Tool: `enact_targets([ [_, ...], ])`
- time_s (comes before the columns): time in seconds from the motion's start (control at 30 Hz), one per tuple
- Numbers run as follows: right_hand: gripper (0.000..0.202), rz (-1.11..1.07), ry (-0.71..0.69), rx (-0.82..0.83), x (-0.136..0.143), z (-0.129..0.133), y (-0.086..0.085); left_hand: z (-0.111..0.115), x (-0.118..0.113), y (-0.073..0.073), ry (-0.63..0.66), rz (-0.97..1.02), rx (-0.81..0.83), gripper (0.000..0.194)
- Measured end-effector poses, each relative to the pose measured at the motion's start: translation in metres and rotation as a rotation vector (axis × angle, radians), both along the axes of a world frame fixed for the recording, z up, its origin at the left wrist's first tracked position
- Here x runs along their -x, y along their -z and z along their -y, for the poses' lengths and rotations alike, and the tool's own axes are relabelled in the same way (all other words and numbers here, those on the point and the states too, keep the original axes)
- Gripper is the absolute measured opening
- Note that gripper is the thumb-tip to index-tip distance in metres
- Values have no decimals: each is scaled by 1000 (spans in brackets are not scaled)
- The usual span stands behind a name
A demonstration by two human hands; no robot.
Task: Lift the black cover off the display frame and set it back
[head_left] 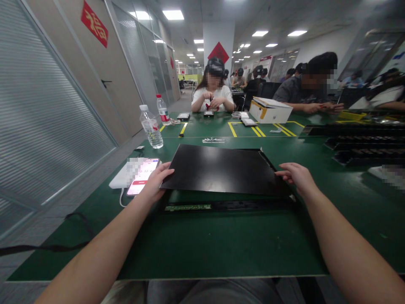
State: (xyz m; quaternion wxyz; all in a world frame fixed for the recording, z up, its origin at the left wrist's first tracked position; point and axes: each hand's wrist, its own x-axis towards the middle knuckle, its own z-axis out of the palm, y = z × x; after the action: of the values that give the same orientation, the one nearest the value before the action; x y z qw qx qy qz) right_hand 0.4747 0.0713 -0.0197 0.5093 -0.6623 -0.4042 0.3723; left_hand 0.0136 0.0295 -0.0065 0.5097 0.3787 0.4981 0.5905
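A glossy black flat screen panel point(218, 169) is held tilted above the green table, its left side raised. My left hand point(157, 179) is closed on the panel's left edge, thumb on top and the other fingers partly hidden below. At the opposite edge, my right hand point(295, 175) has curled fingers, with a fingertip against the panel's right side. Under the panel lies a thin black frame point(247, 205), mostly covered. A green circuit board strip point(188, 207) shows along its near side.
To the left are a lit phone point(144, 175), a white box point(122, 176) with a cable, and two water bottles point(152, 128). Stacked black frames point(363, 143) stand at the right. A white and yellow carton point(270, 112) is farther back. Co-workers point(213, 90) sit across the table point(221, 249).
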Motion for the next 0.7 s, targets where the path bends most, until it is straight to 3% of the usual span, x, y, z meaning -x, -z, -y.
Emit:
enact_targets([
  [0.4, 24, 233, -11, -33, -6, -2, 11, 1, -2, 0, 7, -19, 0, 36],
  [0.7, 18, 428, -4, 16, -3, 0, 5, 3, -5, 0, -6, -48, -1, 40],
])
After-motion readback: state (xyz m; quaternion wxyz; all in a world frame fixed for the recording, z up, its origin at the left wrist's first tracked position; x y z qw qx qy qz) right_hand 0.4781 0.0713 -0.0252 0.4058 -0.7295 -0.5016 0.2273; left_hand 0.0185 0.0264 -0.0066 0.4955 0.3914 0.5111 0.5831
